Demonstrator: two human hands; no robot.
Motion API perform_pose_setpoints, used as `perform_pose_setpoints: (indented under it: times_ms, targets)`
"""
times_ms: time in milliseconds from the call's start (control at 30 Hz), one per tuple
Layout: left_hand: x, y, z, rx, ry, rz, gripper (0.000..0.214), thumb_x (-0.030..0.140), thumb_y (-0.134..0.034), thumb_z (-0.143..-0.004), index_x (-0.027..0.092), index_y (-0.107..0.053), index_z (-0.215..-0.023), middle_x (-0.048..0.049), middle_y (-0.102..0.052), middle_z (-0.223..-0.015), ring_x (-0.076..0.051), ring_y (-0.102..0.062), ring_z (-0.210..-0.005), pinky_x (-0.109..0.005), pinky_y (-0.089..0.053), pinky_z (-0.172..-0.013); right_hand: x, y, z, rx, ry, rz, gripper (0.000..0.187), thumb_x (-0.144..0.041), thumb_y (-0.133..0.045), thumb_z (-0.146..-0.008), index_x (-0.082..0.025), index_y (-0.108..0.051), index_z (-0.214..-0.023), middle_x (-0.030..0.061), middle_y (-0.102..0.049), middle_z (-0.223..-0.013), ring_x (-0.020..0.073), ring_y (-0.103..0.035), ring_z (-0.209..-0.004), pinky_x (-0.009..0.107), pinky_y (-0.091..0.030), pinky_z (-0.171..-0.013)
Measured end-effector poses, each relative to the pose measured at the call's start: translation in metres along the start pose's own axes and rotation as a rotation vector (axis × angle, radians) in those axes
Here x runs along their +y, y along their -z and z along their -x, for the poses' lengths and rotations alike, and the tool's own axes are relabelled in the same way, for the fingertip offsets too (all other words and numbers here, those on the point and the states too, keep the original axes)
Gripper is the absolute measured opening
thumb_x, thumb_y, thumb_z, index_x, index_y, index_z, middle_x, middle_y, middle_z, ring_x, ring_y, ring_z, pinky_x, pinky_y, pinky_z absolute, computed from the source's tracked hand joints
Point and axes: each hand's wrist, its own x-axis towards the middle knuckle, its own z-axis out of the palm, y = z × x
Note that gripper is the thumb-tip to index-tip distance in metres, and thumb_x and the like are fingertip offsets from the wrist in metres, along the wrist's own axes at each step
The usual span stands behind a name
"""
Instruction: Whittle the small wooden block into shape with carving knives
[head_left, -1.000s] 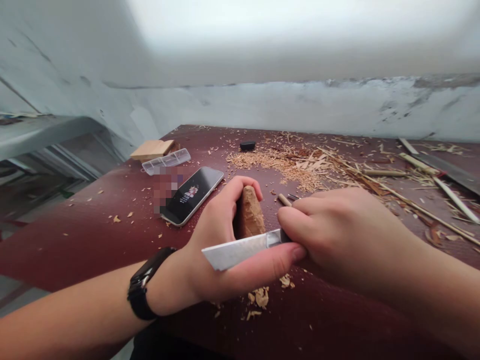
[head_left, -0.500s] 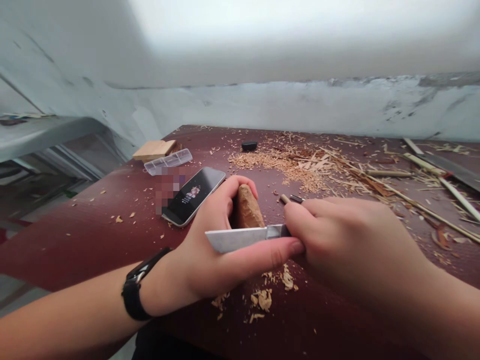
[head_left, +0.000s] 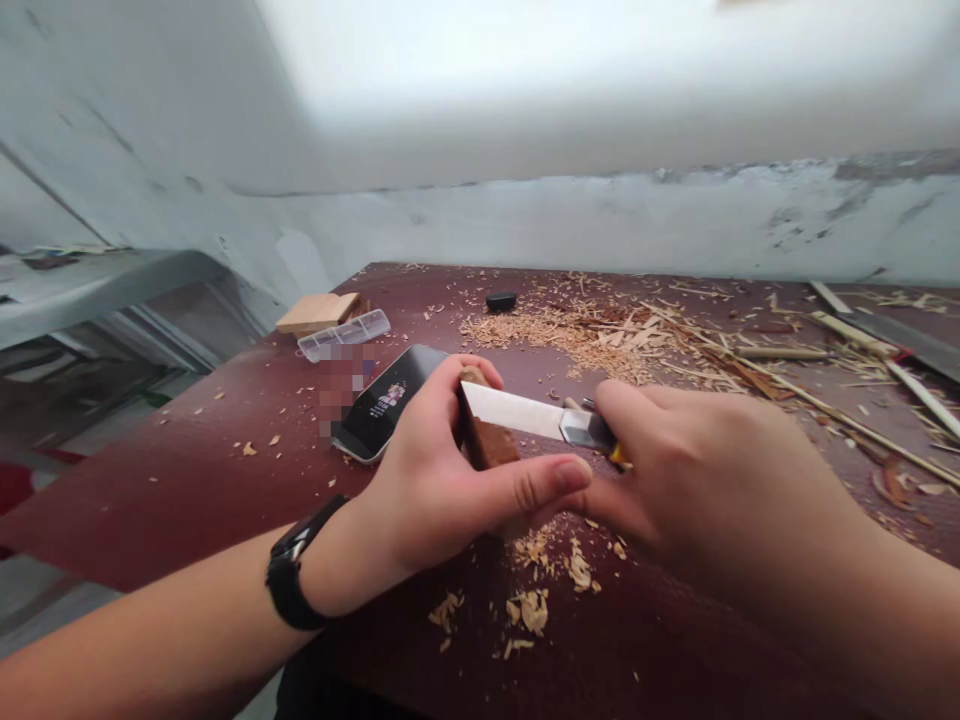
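My left hand (head_left: 442,480) is wrapped round a small brown piece of wood (head_left: 491,442), held upright above the dark red table (head_left: 187,490), with the thumb stretched out to the right. My right hand (head_left: 697,470) grips the handle of a utility knife (head_left: 525,413). Its long blade lies across the upper end of the wood, tip pointing left. A black watch sits on my left wrist (head_left: 292,575). Fresh shavings (head_left: 536,590) lie on the table right under the hands.
A smartphone (head_left: 382,400) lies just left of my left hand. Behind it are a clear plastic box (head_left: 343,334) and a pale wood block (head_left: 319,310). Sawdust and shavings (head_left: 592,335), thin sticks (head_left: 825,405) and a small black object (head_left: 500,300) cover the back and right.
The knife blade has moved up from the lower part of the wood to its top end. More shavings lie under the hands. The view has shifted a little.
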Motion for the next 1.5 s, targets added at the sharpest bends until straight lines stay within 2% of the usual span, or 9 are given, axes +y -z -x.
perform_pose_setpoints:
  times_ms: [233,367,500,600,833,1000,1133,1300,1500]
  targets:
    - [-0.005,0.000,-0.008,-0.134,-0.218,-0.133,0.062,0.036,-0.094,-0.070,0.022,-0.050,-0.112,0.0013,-0.055,-0.096,-0.011,-0.051,-0.082,-0.026,-0.048,-0.071,0.003,-0.001,-0.003,-0.104,0.198,-0.170,0.037,-0.049,-0.055,-0.103,-0.024,-0.047,-0.077,-0.0015,-0.055,-0.063,0.0181,-0.049,-0.047,0.031,-0.019,-0.052]
    - [-0.007,-0.001,-0.007,-0.178,-0.264,-0.148,0.068,0.033,-0.095,-0.065,0.023,-0.048,-0.113,0.0024,-0.051,-0.096,-0.010,-0.047,-0.080,-0.023,-0.045,-0.068,0.004,0.000,-0.006,-0.086,0.220,-0.188,0.039,-0.050,-0.057,-0.102,-0.024,-0.048,-0.075,-0.0023,-0.055,-0.064,0.0163,-0.043,-0.048,0.032,-0.018,-0.054]
    - [-0.009,-0.001,-0.008,-0.247,-0.306,-0.085,0.067,0.028,-0.094,-0.066,0.024,-0.047,-0.113,0.0038,-0.053,-0.094,-0.008,-0.048,-0.077,-0.021,-0.045,-0.066,0.005,0.004,-0.005,-0.079,0.262,-0.183,0.035,-0.043,-0.070,-0.095,-0.024,-0.049,-0.073,-0.0031,-0.056,-0.065,0.0172,-0.047,-0.050,0.033,-0.020,-0.054]
    - [-0.010,-0.001,-0.010,-0.238,-0.351,-0.127,0.066,0.030,-0.095,-0.063,0.023,-0.049,-0.111,0.0022,-0.053,-0.096,-0.010,-0.050,-0.081,-0.023,-0.046,-0.068,0.005,0.006,-0.005,-0.057,0.272,-0.159,0.030,-0.033,-0.075,-0.089,-0.024,-0.051,-0.073,-0.0030,-0.057,-0.064,0.0184,-0.049,-0.050,0.033,-0.020,-0.054]
    - [-0.009,-0.008,-0.008,-0.147,-0.468,-0.208,0.065,0.040,-0.091,-0.070,0.020,-0.049,-0.116,-0.0030,-0.054,-0.103,-0.013,-0.055,-0.086,-0.028,-0.051,-0.076,0.005,0.013,-0.005,-0.010,0.308,-0.100,0.021,-0.012,-0.062,-0.082,-0.025,-0.052,-0.069,-0.0016,-0.058,-0.060,0.0203,-0.049,-0.046,0.034,-0.019,-0.053]
    - [-0.010,-0.010,-0.003,-0.180,-0.507,-0.111,0.077,0.055,-0.097,-0.061,0.021,-0.049,-0.111,0.0002,-0.047,-0.093,-0.011,-0.047,-0.078,-0.027,-0.044,-0.066,0.001,0.017,-0.004,-0.037,0.302,-0.122,0.022,-0.013,-0.065,-0.082,-0.025,-0.053,-0.068,-0.0027,-0.057,-0.058,0.0208,-0.048,-0.045,0.035,-0.019,-0.053]
    - [-0.013,-0.010,-0.004,-0.176,-0.589,-0.079,0.066,0.047,-0.093,-0.066,0.021,-0.049,-0.107,-0.0008,-0.047,-0.094,-0.012,-0.047,-0.078,-0.027,-0.043,-0.065,-0.007,0.013,0.000,-0.013,0.276,-0.169,0.021,-0.015,-0.064,-0.085,-0.026,-0.054,-0.070,-0.0035,-0.058,-0.059,0.0207,-0.051,-0.047,0.035,-0.020,-0.053]
    - [-0.010,-0.010,-0.008,-0.110,-0.528,-0.131,0.058,0.041,-0.091,-0.065,0.020,-0.047,-0.098,-0.0003,-0.050,-0.090,-0.011,-0.046,-0.073,-0.027,-0.042,-0.060,-0.010,0.009,0.002,0.058,0.201,-0.105,0.024,-0.006,-0.055,-0.081,-0.025,-0.050,-0.066,-0.0023,-0.054,-0.056,0.0188,-0.045,-0.044,0.034,-0.020,-0.053]
    - [-0.006,-0.005,-0.004,-0.028,-0.321,-0.119,0.063,0.035,-0.099,-0.057,0.021,-0.050,-0.094,0.0015,-0.049,-0.088,-0.011,-0.041,-0.075,-0.028,-0.035,-0.064,-0.013,0.004,0.004,0.048,0.090,-0.021,0.020,-0.007,-0.053,-0.076,-0.025,-0.050,-0.067,-0.0002,-0.054,-0.055,0.0204,-0.050,-0.044,0.032,-0.019,-0.052]
